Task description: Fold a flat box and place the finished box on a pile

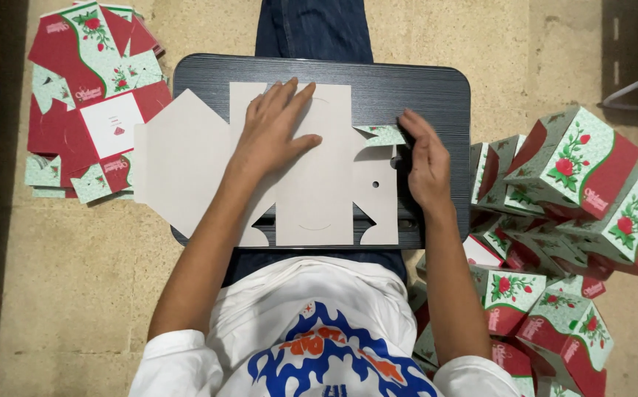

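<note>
One flat box blank [312, 184] lies printed side down on a small dark desk [436, 81] with rounded corners and a fine wood-grain texture. The blank is plain grey-white cardboard, die-cut into a wide shape: a pointed, house-like panel juts over the desk's left edge, tall rectangular panels fill the middle, and curved notched tabs run along the near edge. A small round hole shows in the right panel, and faint arc-shaped score lines mark the centre panel.

The left hand [275, 125] rests palm down on the middle of the blank, fingers spread and flat, gripping nothing. The right hand [425, 165] stands on its edge at the blank's right end, fingers straight and together, pressed against a small flap [381, 134] that is turned up so its green floral print shows. That hand is open too, pushing rather than clasping.

To the left of the desk, on the rough beige stone floor [76, 294], sits a loose stack of unfolded blanks [91, 103], printed side up: glossy red and pale green card with rose motifs and a white panel. To the right, a heap of folded boxes [569, 220] of the same print spills across the floor, each a squat cube with slanted red and green faces, tumbled at many angles and touching one another. The nearest boxes lie just beside the desk's right edge.

The person sits with the desk over dark denim legs and wears a white shirt with a blue and orange print.
</note>
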